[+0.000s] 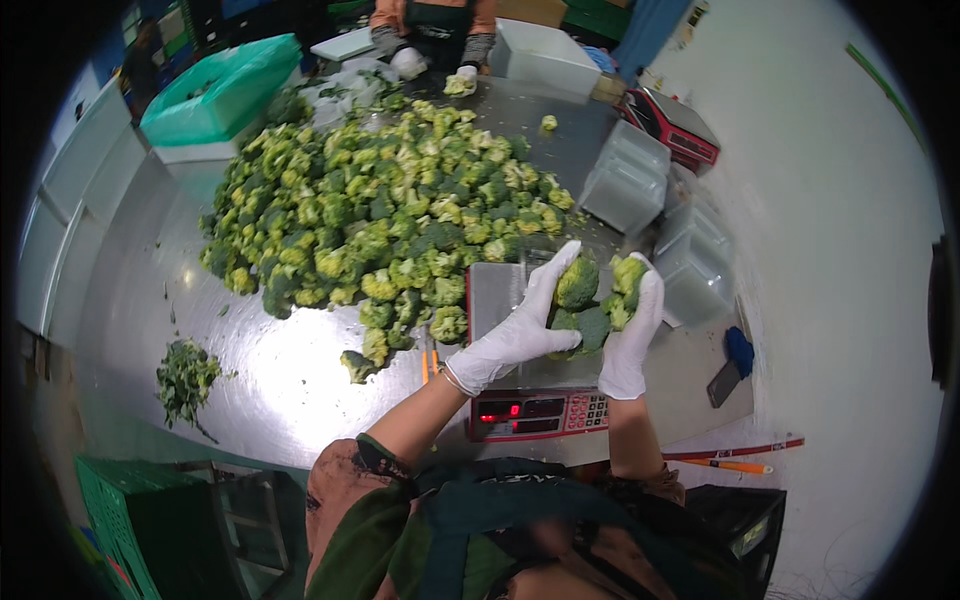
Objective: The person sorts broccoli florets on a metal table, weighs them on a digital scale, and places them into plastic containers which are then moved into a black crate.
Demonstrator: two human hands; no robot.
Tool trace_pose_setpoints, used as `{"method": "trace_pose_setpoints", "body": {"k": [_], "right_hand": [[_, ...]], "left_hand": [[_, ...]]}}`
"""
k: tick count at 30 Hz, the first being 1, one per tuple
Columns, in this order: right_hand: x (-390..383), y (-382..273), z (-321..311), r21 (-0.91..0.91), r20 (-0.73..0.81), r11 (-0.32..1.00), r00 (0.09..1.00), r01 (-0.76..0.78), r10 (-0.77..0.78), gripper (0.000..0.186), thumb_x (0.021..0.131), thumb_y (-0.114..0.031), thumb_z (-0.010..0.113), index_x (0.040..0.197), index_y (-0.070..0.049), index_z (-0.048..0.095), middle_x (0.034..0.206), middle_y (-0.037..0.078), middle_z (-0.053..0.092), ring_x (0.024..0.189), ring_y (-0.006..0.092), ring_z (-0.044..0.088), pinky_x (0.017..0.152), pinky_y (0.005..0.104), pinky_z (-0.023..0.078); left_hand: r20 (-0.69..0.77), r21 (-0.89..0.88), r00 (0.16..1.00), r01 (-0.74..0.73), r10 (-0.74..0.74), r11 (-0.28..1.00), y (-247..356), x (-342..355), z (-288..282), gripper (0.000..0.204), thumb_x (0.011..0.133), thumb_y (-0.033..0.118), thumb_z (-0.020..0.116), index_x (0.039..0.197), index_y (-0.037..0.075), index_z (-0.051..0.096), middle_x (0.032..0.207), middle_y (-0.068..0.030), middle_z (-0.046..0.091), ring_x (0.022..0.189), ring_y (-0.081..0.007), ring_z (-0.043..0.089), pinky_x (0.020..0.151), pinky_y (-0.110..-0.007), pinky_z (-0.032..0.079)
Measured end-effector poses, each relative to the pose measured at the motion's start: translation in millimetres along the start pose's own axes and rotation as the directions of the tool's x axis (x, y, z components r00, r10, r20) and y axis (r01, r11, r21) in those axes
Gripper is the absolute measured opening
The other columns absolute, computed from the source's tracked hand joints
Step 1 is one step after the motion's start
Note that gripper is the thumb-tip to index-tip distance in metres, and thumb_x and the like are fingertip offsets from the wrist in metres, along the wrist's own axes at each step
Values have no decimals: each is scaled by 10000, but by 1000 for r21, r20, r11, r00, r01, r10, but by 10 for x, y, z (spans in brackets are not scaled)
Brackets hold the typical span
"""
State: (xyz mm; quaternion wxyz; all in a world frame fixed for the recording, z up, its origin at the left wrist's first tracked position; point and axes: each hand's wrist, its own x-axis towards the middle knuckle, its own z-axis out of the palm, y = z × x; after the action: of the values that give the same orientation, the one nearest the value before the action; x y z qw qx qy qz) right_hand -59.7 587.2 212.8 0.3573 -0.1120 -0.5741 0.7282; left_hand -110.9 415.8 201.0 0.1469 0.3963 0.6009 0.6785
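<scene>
My left hand (515,330), in a white glove, is closed on broccoli florets (577,285) above a red-rimmed weighing scale (491,290). My right hand (632,335), also gloved, grips the same cluster from the other side, its fingers curled by a lighter green floret (627,278). A clear plastic container (550,370) shows beneath them on the scale, partly hidden by both hands. A large heap of broccoli (370,200) lies just beyond, to the upper left, and orange-handled tools (429,365) lie left of the scale.
Stacked clear containers (625,180), a second scale (680,130) and a phone (724,382) are on the steel table (130,320) at right. A green-lined crate (215,95) is upper left. A co-worker (435,30) handles broccoli across the table. Green crates (150,520) stand below left.
</scene>
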Motion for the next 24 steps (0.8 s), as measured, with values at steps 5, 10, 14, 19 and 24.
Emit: {"method": "trace_pose_setpoints", "body": {"k": [5,10,14,19,24], "right_hand": [[-153,177,-621,-187,116,982,993,8,14,350,1036,-244,592,1301,-15,596,1259,60,614,1172,155,556,1051,307,416],[-111,93,-927,-334,347,925,936,181,-58,402,925,-202,706,1270,-30,591,1395,145,537,1316,248,497,1143,374,345],[-211,271,-1036,-334,409,911,908,241,-90,388,880,-151,732,1227,-46,593,1412,169,511,1326,276,491,1138,398,358],[-126,213,-966,-260,408,943,909,210,-91,438,873,-142,761,1253,-44,566,1436,171,486,1332,274,495,1143,395,358],[-25,126,-799,-435,685,779,727,450,-38,469,915,-166,723,1335,-20,573,1436,191,543,1365,290,516,1156,425,368]], "left_hand": [[207,550,956,64,-210,833,76,36,289,997,820,150,748,1629,207,169,1593,-227,288,1341,-466,454,1126,-482,417],[114,884,989,-57,-95,465,134,-218,414,774,889,348,711,1571,239,361,1468,-151,507,1000,-345,633,865,-446,518],[-5,891,991,-56,134,450,-168,-532,573,676,867,350,738,1485,199,510,1439,-129,527,928,-299,609,834,-415,468],[-85,864,963,-58,257,500,-201,-671,472,616,855,298,758,1421,145,570,1410,-129,559,979,-294,608,912,-418,417],[-38,851,939,-148,341,503,-342,-722,462,544,824,76,734,1352,109,606,1162,-78,640,944,-272,609,903,-396,410]]}}
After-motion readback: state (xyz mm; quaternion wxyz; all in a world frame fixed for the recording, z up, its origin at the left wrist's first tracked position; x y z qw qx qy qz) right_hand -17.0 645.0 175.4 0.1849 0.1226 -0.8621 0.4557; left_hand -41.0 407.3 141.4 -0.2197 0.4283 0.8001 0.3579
